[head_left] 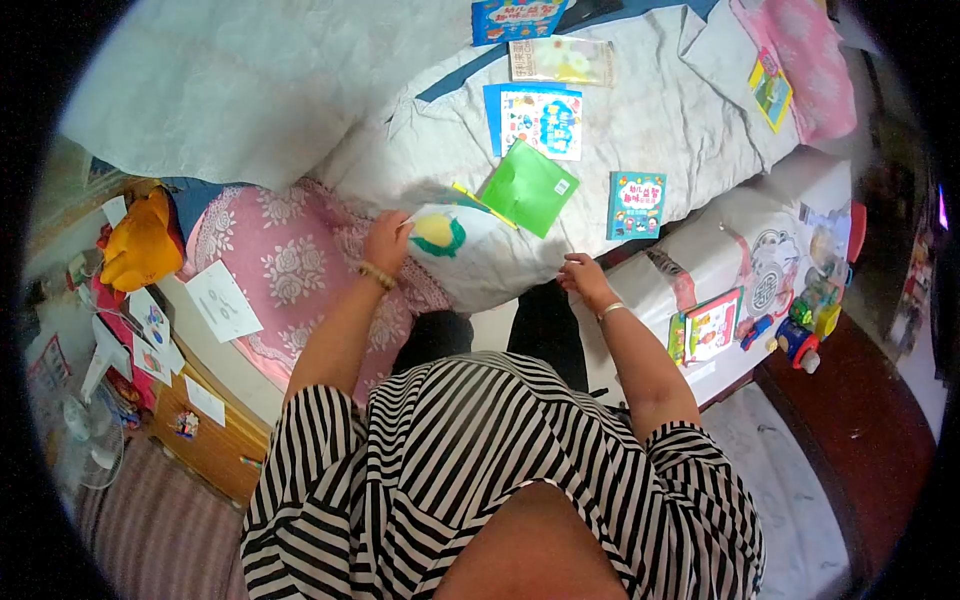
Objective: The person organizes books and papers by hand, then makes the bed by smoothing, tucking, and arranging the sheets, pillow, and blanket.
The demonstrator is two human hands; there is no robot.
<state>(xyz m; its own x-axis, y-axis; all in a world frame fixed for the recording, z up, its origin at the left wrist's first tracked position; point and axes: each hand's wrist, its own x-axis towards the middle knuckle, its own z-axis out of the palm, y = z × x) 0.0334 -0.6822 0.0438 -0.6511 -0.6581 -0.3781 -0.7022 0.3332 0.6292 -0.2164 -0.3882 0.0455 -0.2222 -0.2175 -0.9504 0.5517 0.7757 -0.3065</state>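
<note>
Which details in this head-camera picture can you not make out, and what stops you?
- Printing on the small blue book: too small.
- Top blue book: cut off by the upper edge.
- Yellow-edged book under the green folder: mostly covered.
- Left hand fingertips: hidden behind the white sheet.
- Toys at right: distorted by lens.

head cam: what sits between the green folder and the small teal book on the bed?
Nothing: in the head view, only bare grey sheet lies between the green folder and the teal book.
</note>
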